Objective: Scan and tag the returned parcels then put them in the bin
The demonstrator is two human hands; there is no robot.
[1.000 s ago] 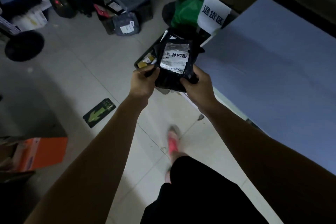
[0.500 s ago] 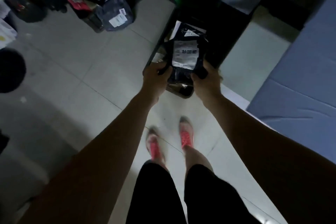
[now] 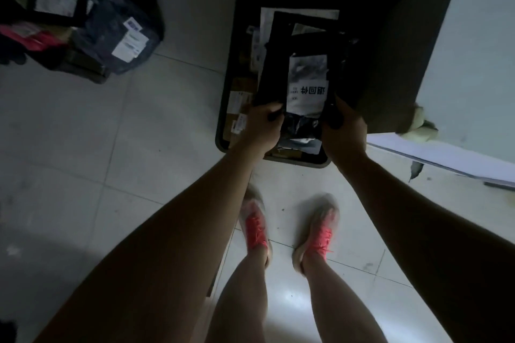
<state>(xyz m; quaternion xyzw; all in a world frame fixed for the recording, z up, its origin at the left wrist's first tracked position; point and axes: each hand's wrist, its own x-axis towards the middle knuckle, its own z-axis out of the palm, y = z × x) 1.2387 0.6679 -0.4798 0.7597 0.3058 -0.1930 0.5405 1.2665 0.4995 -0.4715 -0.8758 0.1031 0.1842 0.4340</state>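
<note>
A black plastic parcel [image 3: 278, 75] with a white return label [image 3: 306, 86] is held in both hands over the dark bin [image 3: 223, 120] on the floor. My left hand [image 3: 263, 125] grips its lower left edge. My right hand [image 3: 344, 128] grips its lower right edge. The bin holds several other parcels, black bags and small cartons with labels, partly hidden under the held one.
A heap of dark labelled parcels [image 3: 122, 36] and a red packet [image 3: 30, 39] lie on the tiled floor at upper left. A brown box [image 3: 390, 64] stands right of the bin, beside a pale table edge [image 3: 446, 159]. My two feet in pink shoes stand just before the bin.
I have stepped up to the bin and bent over it. The parcel, still in both hands, has come down over the bin's opening.
</note>
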